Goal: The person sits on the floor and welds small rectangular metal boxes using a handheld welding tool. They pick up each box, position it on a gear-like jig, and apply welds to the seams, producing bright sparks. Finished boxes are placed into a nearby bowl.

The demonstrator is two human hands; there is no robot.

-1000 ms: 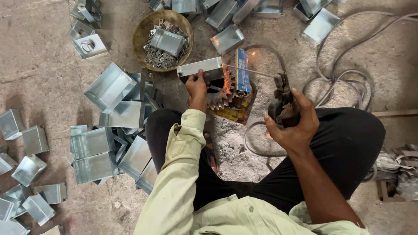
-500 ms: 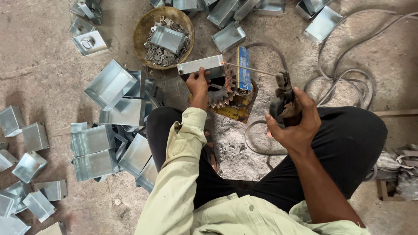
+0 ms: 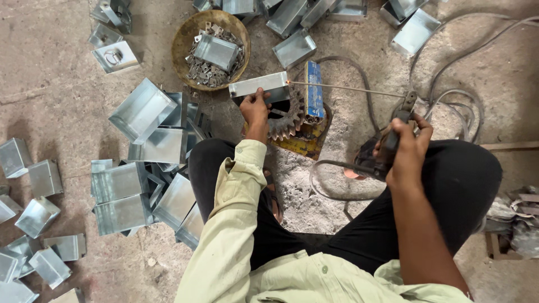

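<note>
Gripping metal box [image 3: 259, 87] with left hand [image 3: 255, 109], right hand [image 3: 409, 148] fingers clamped on half-hidden electrode holder [image 3: 393, 137].

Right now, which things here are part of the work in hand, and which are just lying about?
In hand:
left hand holding metal box
right hand gripping electrode holder
welding rod, tip at the box
toothed gear under the box

Lying about:
bowl of small parts
pile of finished boxes
loose cables

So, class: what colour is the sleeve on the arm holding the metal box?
Pale yellow-green sleeve, clearest in the head view.
</note>
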